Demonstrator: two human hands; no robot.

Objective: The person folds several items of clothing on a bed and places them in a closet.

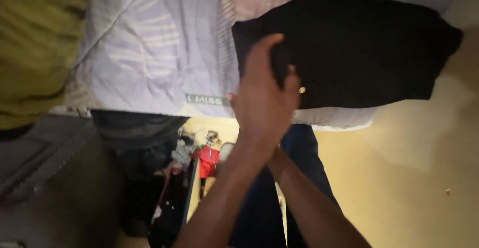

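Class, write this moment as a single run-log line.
hands: left hand over right hand, overlapping | touching: black folded garment | beneath: pale striped bedsheet | grip: unclear

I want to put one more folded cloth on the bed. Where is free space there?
The pale sheet is bare between the olive cloth and the black garment. The hands crowd the garment's left edge; below the bed, clutter fills the gap.
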